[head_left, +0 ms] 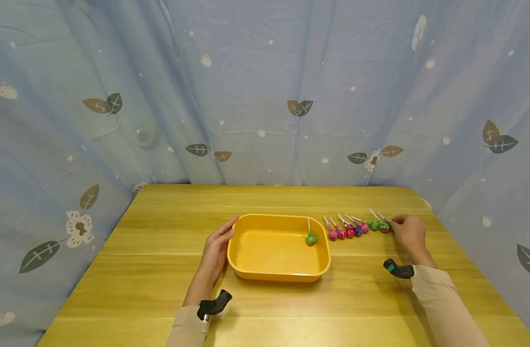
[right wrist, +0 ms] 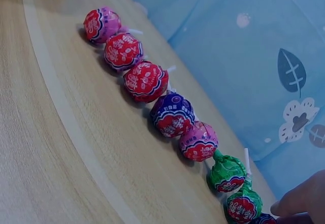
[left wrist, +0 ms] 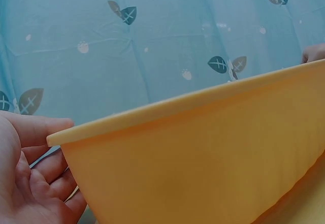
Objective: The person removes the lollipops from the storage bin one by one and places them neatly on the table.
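A yellow plastic tub (head_left: 279, 277) stands on the table with one green-wrapped lollipop (head_left: 311, 239) inside, near its right wall. My left hand (head_left: 215, 250) rests against the tub's left side, extended fingers touching the rim and outer wall; the left wrist view shows this close up. Right of the tub lies a row of wrapped lollipops, among them a pink one (right wrist: 199, 141), a purple one (right wrist: 172, 115) and a green one (right wrist: 227, 174). At the row's right end, my right hand (head_left: 410, 234) pinches a dark purple lollipop (right wrist: 265, 219), partly hidden by the fingers.
The wood-grain table (head_left: 161, 279) carries the tub and the lollipops. A blue curtain (head_left: 256, 86) with leaf prints hangs behind and at both sides. A black wrist mount (head_left: 215, 304) sits on the left forearm, another black mount (head_left: 398, 269) on the right.
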A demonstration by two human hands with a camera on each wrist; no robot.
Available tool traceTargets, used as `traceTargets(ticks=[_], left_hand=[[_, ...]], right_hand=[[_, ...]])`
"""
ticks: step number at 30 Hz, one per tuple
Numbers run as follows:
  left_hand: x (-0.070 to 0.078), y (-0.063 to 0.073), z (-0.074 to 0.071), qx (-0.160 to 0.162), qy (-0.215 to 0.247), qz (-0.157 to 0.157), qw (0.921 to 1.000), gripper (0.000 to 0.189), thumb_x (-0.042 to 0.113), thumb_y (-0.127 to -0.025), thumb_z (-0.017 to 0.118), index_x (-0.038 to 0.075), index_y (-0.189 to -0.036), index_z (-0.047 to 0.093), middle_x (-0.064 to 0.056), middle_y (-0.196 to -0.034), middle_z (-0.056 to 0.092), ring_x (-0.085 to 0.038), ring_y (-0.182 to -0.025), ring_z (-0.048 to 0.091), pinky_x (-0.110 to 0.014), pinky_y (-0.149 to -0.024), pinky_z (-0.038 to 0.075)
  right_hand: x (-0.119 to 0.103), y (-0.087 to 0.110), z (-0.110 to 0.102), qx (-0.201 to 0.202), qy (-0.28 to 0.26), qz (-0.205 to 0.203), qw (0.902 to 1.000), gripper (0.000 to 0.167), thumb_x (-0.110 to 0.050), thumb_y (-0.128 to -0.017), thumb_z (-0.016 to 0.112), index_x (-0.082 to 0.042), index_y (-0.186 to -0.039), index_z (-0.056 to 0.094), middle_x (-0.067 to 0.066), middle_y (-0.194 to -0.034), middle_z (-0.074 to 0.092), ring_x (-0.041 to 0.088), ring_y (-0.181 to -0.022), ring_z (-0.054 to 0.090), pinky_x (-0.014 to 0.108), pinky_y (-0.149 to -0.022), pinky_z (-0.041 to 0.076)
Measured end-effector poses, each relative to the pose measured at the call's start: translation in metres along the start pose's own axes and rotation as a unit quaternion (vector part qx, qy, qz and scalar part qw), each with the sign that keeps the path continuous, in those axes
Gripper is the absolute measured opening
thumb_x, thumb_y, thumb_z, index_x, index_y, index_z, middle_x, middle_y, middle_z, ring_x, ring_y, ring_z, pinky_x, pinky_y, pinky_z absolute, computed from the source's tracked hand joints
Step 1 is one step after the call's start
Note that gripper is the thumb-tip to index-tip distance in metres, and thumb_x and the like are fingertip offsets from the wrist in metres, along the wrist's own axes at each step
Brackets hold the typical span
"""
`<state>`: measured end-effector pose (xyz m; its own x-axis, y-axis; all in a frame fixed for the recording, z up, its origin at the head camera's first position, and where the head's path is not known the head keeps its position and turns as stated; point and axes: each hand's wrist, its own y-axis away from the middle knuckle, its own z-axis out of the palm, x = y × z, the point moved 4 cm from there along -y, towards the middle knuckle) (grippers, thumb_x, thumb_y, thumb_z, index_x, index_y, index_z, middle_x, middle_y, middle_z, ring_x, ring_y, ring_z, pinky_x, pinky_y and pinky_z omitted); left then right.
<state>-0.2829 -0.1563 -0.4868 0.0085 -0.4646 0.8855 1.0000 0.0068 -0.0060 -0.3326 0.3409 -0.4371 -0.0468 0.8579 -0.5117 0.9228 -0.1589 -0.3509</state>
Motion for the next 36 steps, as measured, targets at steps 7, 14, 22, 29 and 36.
traceTargets(ticks=[7, 14, 22, 29, 36], left_hand=[[0.000, 0.000, 0.000, -0.006, -0.001, 0.003, 1.0000, 0.042, 0.004, -0.099, 0.047, 0.001, -0.141, 0.049, -0.006, -0.147, 0.044, -0.015, -0.134, 0.039, -0.029, -0.110, 0.030], [0.000, 0.000, 0.000, -0.005, -0.001, 0.001, 1.0000, 0.042, 0.004, -0.099, 0.047, 0.001, -0.141, 0.049, -0.006, -0.146, 0.045, -0.015, -0.134, 0.039, -0.029, -0.110, 0.031], [0.000, 0.000, 0.000, -0.006, 0.002, 0.003, 1.0000, 0.042, 0.005, -0.099, 0.048, 0.001, -0.141, 0.048, -0.007, -0.148, 0.043, -0.014, -0.134, 0.038, -0.030, -0.111, 0.029], [-0.001, 0.000, -0.001, 0.000, 0.004, 0.001, 1.0000, 0.041, 0.004, -0.099, 0.049, 0.001, -0.140, 0.050, -0.004, -0.144, 0.048, -0.013, -0.133, 0.040, -0.028, -0.110, 0.030], [-0.001, 0.000, -0.001, 0.001, 0.000, 0.001, 1.0000, 0.042, 0.005, -0.098, 0.049, 0.001, -0.140, 0.050, -0.004, -0.144, 0.048, -0.013, -0.133, 0.040, -0.028, -0.110, 0.031]], right_hand=[[-0.001, -0.001, 0.000, 0.004, -0.008, 0.000, 1.0000, 0.021, -0.001, -0.091, 0.059, 0.017, -0.101, 0.066, 0.033, -0.094, 0.063, 0.049, -0.086, 0.057, 0.060, -0.078, 0.043], [-0.005, 0.002, -0.003, 0.013, -0.016, 0.009, 0.9998, 0.022, 0.000, -0.090, 0.059, 0.015, -0.103, 0.065, 0.033, -0.099, 0.063, 0.047, -0.087, 0.058, 0.057, -0.072, 0.048], [-0.027, 0.011, 0.003, 0.037, -0.035, -0.025, 0.9984, 0.017, 0.001, -0.084, 0.066, 0.011, -0.097, 0.069, 0.025, -0.085, 0.067, 0.039, -0.075, 0.062, 0.048, -0.064, 0.049], [-0.065, 0.022, 0.008, 0.029, -0.076, -0.055, 0.9952, 0.016, 0.003, -0.084, 0.065, 0.008, -0.098, 0.070, 0.022, -0.086, 0.069, 0.035, -0.076, 0.065, 0.037, -0.060, 0.051], [-0.115, 0.036, 0.015, -0.025, -0.122, -0.107, 0.9864, 0.017, 0.000, -0.086, 0.069, 0.004, -0.103, 0.070, 0.018, -0.093, 0.069, 0.032, -0.084, 0.065, 0.046, -0.071, 0.056]])
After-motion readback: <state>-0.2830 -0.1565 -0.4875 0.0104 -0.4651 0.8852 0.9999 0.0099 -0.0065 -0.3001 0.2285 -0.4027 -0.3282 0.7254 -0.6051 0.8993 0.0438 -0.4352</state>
